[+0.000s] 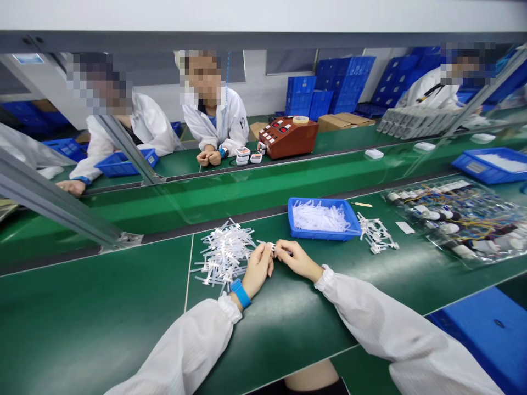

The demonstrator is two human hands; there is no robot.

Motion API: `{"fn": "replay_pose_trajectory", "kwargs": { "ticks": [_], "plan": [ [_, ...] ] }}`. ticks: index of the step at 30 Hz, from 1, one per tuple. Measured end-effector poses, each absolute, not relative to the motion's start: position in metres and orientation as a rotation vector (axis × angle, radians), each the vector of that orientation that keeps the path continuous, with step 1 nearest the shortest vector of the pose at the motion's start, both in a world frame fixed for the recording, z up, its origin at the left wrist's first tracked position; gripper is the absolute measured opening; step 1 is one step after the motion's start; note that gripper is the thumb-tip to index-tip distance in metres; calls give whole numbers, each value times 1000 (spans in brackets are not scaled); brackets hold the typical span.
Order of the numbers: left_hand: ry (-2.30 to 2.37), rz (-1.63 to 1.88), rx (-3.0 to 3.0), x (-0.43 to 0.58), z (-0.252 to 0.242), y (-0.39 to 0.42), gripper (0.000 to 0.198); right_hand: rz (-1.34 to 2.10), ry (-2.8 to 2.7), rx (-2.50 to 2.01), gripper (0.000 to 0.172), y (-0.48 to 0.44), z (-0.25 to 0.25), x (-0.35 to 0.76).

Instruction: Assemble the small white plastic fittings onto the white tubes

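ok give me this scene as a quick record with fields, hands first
left hand: pinches one end of a small white plastic strip; blue wristband on the wrist
right hand: pinches the strip's other end
left of hands: loose heap of white plastic strips on the green table
behind hands: blue plastic tray holding more white strips
right of tray: smaller heap of white pieces
far right: clear plastic tray of wired parts
across the green belt: person in a white coat, hands clasped
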State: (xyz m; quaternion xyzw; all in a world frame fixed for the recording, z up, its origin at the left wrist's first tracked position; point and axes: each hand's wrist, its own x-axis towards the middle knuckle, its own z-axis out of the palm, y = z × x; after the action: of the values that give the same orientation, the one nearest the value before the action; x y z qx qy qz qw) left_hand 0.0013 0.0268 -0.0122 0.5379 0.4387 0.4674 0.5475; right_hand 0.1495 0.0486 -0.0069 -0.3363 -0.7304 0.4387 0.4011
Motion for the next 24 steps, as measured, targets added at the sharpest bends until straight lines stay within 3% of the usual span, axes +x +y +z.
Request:
{"fn": "replay_pose_trajectory", "kwargs": {
  "ticks": [24],
  "plan": [
    [932, 1118, 1249, 3, -11, 19, 43, 1283, -1866, -842, 44, 44, -13, 156]
  ]
}}
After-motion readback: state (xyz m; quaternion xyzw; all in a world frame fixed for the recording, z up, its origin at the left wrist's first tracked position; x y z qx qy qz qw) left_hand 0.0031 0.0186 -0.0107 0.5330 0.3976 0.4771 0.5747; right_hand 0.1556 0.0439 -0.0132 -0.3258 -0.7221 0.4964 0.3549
